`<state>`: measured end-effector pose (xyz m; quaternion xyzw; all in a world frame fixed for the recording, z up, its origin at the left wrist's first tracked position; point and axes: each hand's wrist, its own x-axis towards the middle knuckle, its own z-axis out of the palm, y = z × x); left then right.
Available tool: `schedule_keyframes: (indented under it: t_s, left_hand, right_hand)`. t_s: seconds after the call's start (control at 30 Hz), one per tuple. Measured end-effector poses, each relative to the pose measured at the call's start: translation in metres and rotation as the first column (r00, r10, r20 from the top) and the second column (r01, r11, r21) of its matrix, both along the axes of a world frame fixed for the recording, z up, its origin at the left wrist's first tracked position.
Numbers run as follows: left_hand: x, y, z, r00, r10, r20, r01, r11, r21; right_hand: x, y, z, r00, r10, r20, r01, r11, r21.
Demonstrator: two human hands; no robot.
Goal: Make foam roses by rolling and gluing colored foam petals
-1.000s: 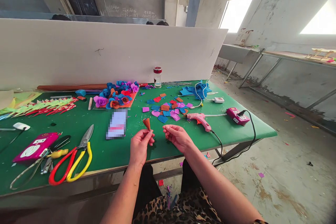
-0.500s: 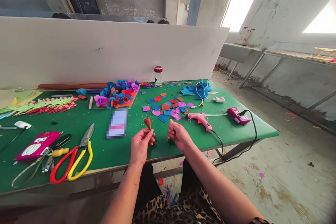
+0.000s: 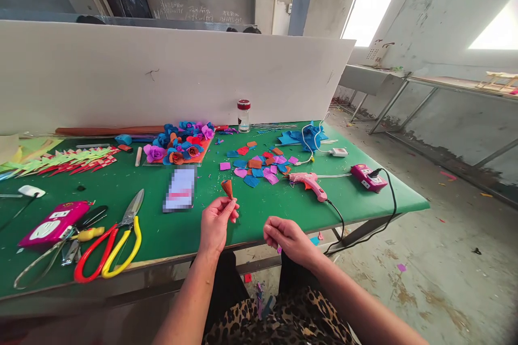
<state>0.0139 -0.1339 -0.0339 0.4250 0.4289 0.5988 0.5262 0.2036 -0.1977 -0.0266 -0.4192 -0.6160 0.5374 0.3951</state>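
Observation:
A small orange-brown paper cone [image 3: 227,188], rolled like a flower bud, stands up from the pinched fingers of my left hand [image 3: 218,222]. The thumb and forefinger close around its narrow lower end, above the table's front edge. My right hand [image 3: 288,236] is apart from it, to the right near the same edge, with its fingers curled together. What those fingers hold, if anything, is hidden. Beyond both hands lie scattered paper petals [image 3: 254,163] in orange, blue, purple and red. Right of the petals rests a pink glue gun [image 3: 309,183].
Long-handled scissors [image 3: 127,232] and a pink power strip [image 3: 56,223] lie at left. Near a phone [image 3: 179,188] is a cluster of paper flowers [image 3: 178,145]. A lidded jar [image 3: 243,117] stands by the white board [image 3: 182,75]. The glue gun's cord hangs over the front edge.
My right hand has moved down and slightly right, toward my body and away from the cone. The left hand keeps its pinch on the cone, nearly still.

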Motion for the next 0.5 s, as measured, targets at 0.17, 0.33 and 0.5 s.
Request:
schedule_keyframes:
  t_s: [0.17,0.33,0.5]
  left_hand:
    - [0.000,0.001,0.000,1.000,-0.005,0.004,0.005,1.000,-0.002]
    - [-0.001,0.001,-0.001,1.000,-0.003,0.013,0.004,1.000,-0.005]
    - [0.000,0.000,0.000,1.000,-0.005,0.006,0.005,1.000,-0.003]
  right_hand:
    - [0.008,-0.022,-0.011,0.931,-0.090,0.355,0.010,0.976,0.219]
    - [0.011,-0.034,-0.014,0.880,-0.081,0.467,-0.069,0.953,0.295]
    - [0.009,-0.030,-0.005,0.943,-0.054,0.328,-0.046,0.957,0.287]
